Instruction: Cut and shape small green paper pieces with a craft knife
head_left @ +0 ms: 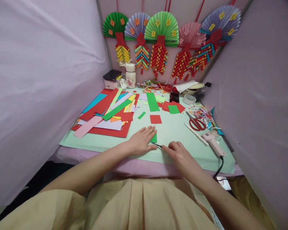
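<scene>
one bright green paper piece (154,138), straight-edged, partly under left hand (141,140)

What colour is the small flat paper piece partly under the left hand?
The paper piece partly under the left hand is green; the head view shows it best.

Soft light falls fairly evenly, with wide-angle stretching at edges.

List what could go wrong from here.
The thin tool in the right hand has its tip close to the thumb of the left hand; a slip might nick it. The cord of the glue gun hangs over the edge of the table, so a snag might drag the gun down.
</scene>
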A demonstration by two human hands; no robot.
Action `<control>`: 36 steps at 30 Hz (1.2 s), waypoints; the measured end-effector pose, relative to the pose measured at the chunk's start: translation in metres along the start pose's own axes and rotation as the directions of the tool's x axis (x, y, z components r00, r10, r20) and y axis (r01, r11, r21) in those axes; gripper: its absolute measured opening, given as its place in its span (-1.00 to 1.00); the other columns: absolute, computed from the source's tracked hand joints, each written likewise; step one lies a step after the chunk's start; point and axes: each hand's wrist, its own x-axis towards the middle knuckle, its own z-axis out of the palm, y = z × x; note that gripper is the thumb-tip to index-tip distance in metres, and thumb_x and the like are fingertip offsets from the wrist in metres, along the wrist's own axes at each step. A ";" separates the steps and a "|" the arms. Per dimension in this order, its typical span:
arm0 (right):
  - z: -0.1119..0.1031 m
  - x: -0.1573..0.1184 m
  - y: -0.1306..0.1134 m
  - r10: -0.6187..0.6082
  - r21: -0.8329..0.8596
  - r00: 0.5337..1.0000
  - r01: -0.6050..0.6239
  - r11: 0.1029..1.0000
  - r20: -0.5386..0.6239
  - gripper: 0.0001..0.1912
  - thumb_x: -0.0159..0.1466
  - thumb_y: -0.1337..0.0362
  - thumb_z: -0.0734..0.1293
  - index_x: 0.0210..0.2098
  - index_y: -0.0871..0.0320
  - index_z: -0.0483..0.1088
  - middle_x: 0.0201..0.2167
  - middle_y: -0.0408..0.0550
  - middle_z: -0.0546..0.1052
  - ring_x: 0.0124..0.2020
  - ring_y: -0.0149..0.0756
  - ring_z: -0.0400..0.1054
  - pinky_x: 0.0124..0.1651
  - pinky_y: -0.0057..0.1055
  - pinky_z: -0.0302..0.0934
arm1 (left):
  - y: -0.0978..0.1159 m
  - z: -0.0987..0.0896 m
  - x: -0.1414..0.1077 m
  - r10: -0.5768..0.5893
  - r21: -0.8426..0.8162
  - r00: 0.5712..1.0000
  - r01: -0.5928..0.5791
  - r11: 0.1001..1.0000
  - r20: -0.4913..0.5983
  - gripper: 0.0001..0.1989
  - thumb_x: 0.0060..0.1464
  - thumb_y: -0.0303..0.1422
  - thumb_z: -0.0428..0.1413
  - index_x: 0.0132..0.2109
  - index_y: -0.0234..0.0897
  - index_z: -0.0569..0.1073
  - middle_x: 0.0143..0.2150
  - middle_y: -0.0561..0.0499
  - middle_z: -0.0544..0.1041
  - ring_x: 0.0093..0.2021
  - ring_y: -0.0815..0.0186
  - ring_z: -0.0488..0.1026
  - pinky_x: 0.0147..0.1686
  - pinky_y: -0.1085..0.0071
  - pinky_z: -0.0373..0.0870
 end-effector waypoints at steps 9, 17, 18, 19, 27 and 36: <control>0.004 -0.002 0.003 0.000 0.032 0.999 0.001 0.999 -0.032 -0.46 0.21 0.61 0.12 0.10 0.09 0.28 -0.24 0.03 0.34 -0.24 -0.21 0.19 -0.20 -0.34 0.21 | -0.025 -0.043 0.029 0.038 -0.113 0.998 -0.032 0.993 0.052 -0.72 0.12 -0.15 0.08 -0.17 -0.26 0.45 -0.04 -0.12 0.40 -0.01 0.14 0.34 -0.04 0.30 0.23; 0.006 0.000 0.001 -0.011 0.027 0.998 0.013 1.000 -0.054 -0.43 0.18 0.64 0.11 0.09 0.08 0.29 -0.25 0.03 0.34 -0.25 -0.21 0.20 -0.22 -0.35 0.21 | -0.031 -0.038 0.050 0.092 -0.112 0.970 -0.068 0.991 0.224 -0.84 0.03 -0.26 0.18 -0.33 -0.25 0.41 -0.25 -0.04 0.39 -0.14 0.19 0.31 -0.20 0.39 0.20; 0.006 0.001 -0.001 -0.011 0.022 0.999 0.012 1.000 -0.050 -0.45 0.20 0.63 0.12 0.10 0.09 0.29 -0.25 0.04 0.34 -0.25 -0.20 0.19 -0.21 -0.35 0.21 | -0.030 -0.039 0.050 0.086 -0.106 0.970 -0.063 0.992 0.226 -0.83 0.03 -0.26 0.18 -0.33 -0.25 0.41 -0.24 -0.04 0.39 -0.13 0.19 0.31 -0.20 0.39 0.20; 0.006 0.002 -0.002 -0.011 0.014 0.999 0.012 1.000 -0.045 -0.47 0.21 0.61 0.13 0.10 0.10 0.29 -0.25 0.04 0.34 -0.25 -0.20 0.19 -0.21 -0.34 0.21 | -0.029 -0.040 0.049 0.081 -0.100 0.970 -0.059 0.993 0.230 -0.83 0.03 -0.26 0.18 -0.32 -0.25 0.41 -0.23 -0.04 0.39 -0.13 0.19 0.31 -0.21 0.39 0.20; 0.004 0.023 -0.022 -0.002 -0.050 1.000 0.002 0.999 0.005 -0.54 0.23 0.56 0.18 0.08 0.13 0.32 -0.26 0.06 0.35 -0.25 -0.19 0.18 -0.24 -0.35 0.19 | -0.023 -0.047 0.046 0.046 -0.073 0.967 -0.028 0.997 0.252 -0.84 0.04 -0.26 0.17 -0.30 -0.26 0.42 -0.20 -0.05 0.39 -0.10 0.17 0.31 -0.20 0.39 0.21; -0.030 0.012 -0.019 -0.096 0.278 0.989 0.061 0.959 0.113 -0.52 0.28 0.48 0.16 0.12 -0.05 0.31 -0.23 -0.02 0.38 -0.18 -0.26 0.26 -0.15 -0.37 0.21 | -0.036 -0.037 0.049 0.097 -0.181 0.977 -0.063 0.981 0.189 -0.87 0.05 -0.29 0.14 -0.31 -0.27 0.45 -0.24 -0.05 0.41 -0.16 0.22 0.35 -0.21 0.40 0.23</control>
